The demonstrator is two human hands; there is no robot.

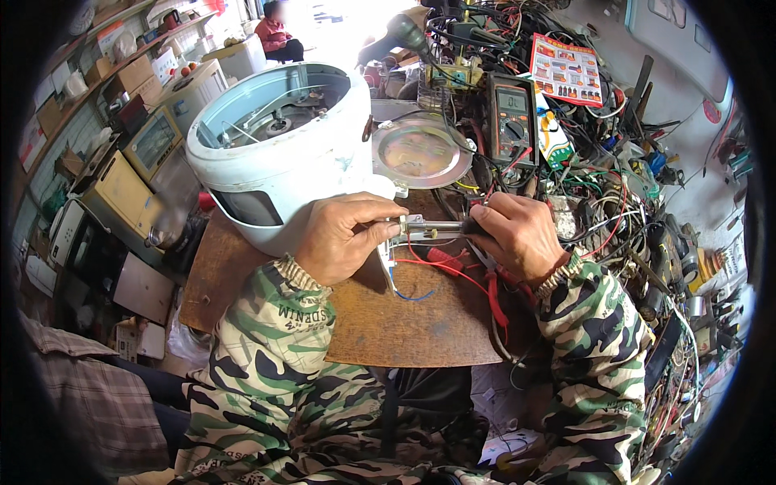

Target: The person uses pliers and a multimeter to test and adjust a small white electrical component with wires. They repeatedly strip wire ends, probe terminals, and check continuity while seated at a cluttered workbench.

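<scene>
My left hand [347, 234] pinches a small pale part [404, 225] between thumb and fingertips. From it hangs a narrow white piece [386, 263], with a blue wire [416, 298] curling below. My right hand [517, 230] is closed round the dark handle of a tool with a silver metal shaft [436, 226]. The shaft reaches left to the pale part; its exact tip is hard to make out. Just beyond my left hand stands a white round appliance body [323, 162], its open top showing wires and metal inside. Red-handled pliers [495, 303] lie below my right hand.
Under my hands is a wooden tabletop [412, 331] with red test leads [440, 260]. Beyond lies a round metal-rimmed plate [420, 153], beside a dark multimeter [513, 121]. Tangled wires and tools [598, 194] crowd the right. Someone in plaid [89, 396] is close at left; another person [275, 36] sits far back.
</scene>
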